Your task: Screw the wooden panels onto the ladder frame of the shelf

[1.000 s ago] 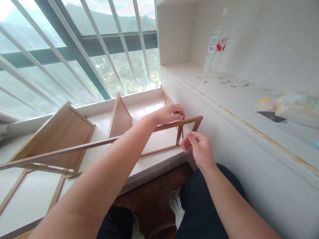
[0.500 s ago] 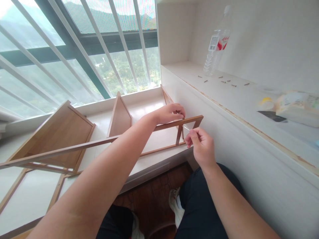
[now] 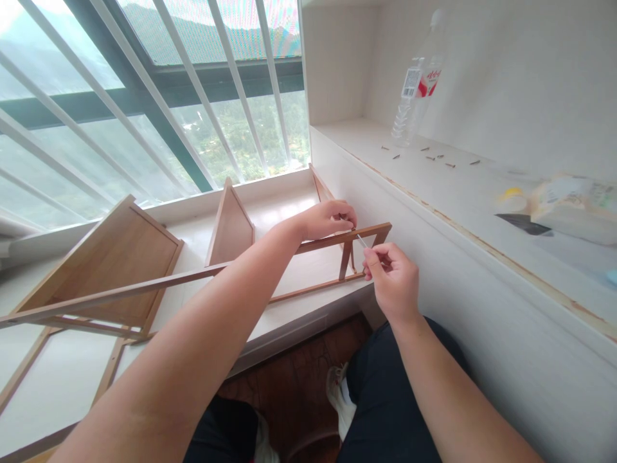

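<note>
A wooden shelf frame (image 3: 144, 286) with several panels lies on its side on the white window sill (image 3: 58, 379). My left hand (image 3: 328, 218) grips the frame's top rail close to its right corner. My right hand (image 3: 393, 280) pinches a thin metal tool (image 3: 361, 241), whose tip points at the rail's corner joint right by my left fingers.
On the white ledge (image 3: 434, 193) to the right lie several loose screws (image 3: 434, 157), a plastic water bottle (image 3: 417, 80) and a pale packet (image 3: 573, 206) with a dark flat piece (image 3: 523, 223) beside it. Window bars (image 3: 193, 83) rise behind the sill. My legs are below.
My right hand has risen from below the rail to the corner joint and brought the thin tool's tip up to it. My left hand has stayed on the rail.
</note>
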Motion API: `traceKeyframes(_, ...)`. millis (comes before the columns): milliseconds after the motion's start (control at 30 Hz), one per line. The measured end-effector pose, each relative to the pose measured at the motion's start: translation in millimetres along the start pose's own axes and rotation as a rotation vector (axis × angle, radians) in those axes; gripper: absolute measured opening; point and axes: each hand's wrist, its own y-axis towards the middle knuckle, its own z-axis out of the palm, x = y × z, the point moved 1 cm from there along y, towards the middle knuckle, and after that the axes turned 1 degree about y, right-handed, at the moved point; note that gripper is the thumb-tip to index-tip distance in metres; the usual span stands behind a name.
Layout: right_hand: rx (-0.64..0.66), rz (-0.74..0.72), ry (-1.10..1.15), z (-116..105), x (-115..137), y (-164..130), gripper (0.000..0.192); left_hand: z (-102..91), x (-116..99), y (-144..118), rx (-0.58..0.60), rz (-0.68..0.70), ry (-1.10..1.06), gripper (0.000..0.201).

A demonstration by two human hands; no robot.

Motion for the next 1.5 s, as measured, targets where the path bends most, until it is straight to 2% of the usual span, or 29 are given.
traceKeyframes(533,0.039,-0.019,-0.109,-2.8,3.2,-2.7,0.032,-0.5,1.2,0.6,0.010,0.002,-0.013,0.022)
traceKeyframes(1000,0.028,-0.020,-0.100,-2.5,2.7,-2.5,0.030,0.4,0.0,-0.7,0.000,-0.008,-0.022,0.021)
traceKeyframes(1500,0.059,-0.103,-0.167,-2.7,7.9,1.2,0.029,0.1,4.0,1.5,0.008,0.022,-0.026,0.021)
